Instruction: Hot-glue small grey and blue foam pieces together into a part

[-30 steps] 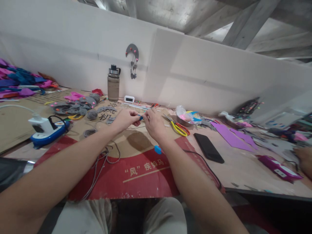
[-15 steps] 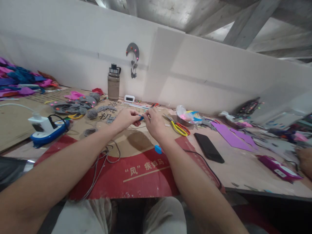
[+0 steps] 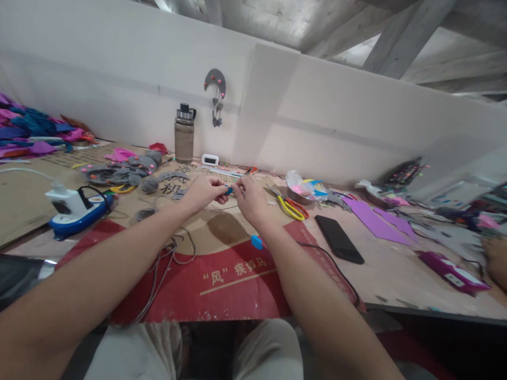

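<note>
My left hand (image 3: 206, 193) is closed in a pinch on a small dark-blue piece (image 3: 228, 190), held a little above the cardboard. What the piece is made of is too small to tell. Close against its right end, my right hand (image 3: 252, 199) has its fingertips pressed together; whatever lies between them is hidden. A thin cord runs just below both hands. Beside my right wrist lies a bright blue flat piece (image 3: 256, 242). Loops of grey cord (image 3: 174, 254) rest near my left forearm on the red-and-brown cardboard sheet (image 3: 237, 293).
Yellow-handled scissors (image 3: 291, 207), red-handled scissors (image 3: 301, 208) and a black phone (image 3: 339, 240) lie to the right. A bottle (image 3: 184, 136) stands at the back wall. Leftward are a blue power strip (image 3: 81, 216) and grey felt pieces (image 3: 119, 171). Another person's hand (image 3: 495, 258) shows at far right.
Hardly anything differs. Both hands stay in the same place around the small blue piece, and the other person's hand at far right has shifted slightly.
</note>
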Action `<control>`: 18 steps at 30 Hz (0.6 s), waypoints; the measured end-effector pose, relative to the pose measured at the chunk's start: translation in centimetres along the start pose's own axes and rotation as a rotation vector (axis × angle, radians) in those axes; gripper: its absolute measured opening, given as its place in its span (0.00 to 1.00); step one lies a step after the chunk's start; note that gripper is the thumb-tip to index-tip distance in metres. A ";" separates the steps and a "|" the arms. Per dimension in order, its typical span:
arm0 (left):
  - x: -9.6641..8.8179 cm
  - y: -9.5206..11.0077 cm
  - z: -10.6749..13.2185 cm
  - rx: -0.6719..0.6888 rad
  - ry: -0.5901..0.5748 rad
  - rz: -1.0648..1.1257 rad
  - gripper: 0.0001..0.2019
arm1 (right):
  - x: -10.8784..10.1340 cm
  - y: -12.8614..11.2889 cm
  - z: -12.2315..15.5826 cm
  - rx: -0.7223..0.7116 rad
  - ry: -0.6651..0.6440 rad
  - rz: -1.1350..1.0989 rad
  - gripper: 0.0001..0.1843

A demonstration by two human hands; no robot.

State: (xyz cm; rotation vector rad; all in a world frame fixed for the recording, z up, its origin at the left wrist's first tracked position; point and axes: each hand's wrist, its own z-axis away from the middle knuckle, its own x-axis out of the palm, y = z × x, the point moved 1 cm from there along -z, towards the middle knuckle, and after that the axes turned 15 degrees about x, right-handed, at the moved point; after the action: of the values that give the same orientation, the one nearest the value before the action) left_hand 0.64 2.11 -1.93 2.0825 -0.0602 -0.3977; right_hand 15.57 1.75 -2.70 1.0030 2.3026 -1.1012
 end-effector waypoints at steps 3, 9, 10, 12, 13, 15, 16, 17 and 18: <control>0.0 0.1 0.1 0.014 -0.005 0.005 0.08 | 0.0 0.0 -0.1 0.012 -0.011 -0.013 0.07; -0.1 -0.3 -0.1 0.022 0.006 0.035 0.09 | -0.2 0.0 -0.3 0.039 -0.016 -0.067 0.07; -0.1 -0.3 -0.1 0.024 0.007 0.036 0.09 | -0.3 0.1 -0.3 0.042 -0.018 -0.077 0.07; -0.1 -0.4 -0.1 0.029 0.008 0.029 0.09 | -0.3 0.1 -0.4 0.046 -0.021 -0.091 0.07; -0.1 -0.5 -0.1 0.033 0.011 0.023 0.09 | -0.3 0.1 -0.4 0.047 -0.020 -0.095 0.07; -0.1 -0.5 -0.2 0.044 0.013 0.015 0.09 | -0.3 0.1 -0.4 0.045 -0.014 -0.097 0.07; -0.1 -0.4 -0.2 0.046 0.013 0.013 0.09 | -0.3 0.1 -0.4 0.044 -0.011 -0.098 0.07; -0.2 -0.4 -0.2 0.048 0.013 0.012 0.09 | -0.4 0.0 -0.4 0.042 -0.009 -0.100 0.07; -0.2 -0.4 -0.1 0.048 0.013 0.011 0.09 | -0.3 0.0 -0.4 0.042 -0.009 -0.102 0.07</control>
State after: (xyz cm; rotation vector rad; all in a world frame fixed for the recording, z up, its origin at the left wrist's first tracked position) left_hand 0.48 2.47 -2.17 2.1312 -0.0742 -0.3787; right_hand 15.82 1.95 -2.25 0.9024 2.3551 -1.1967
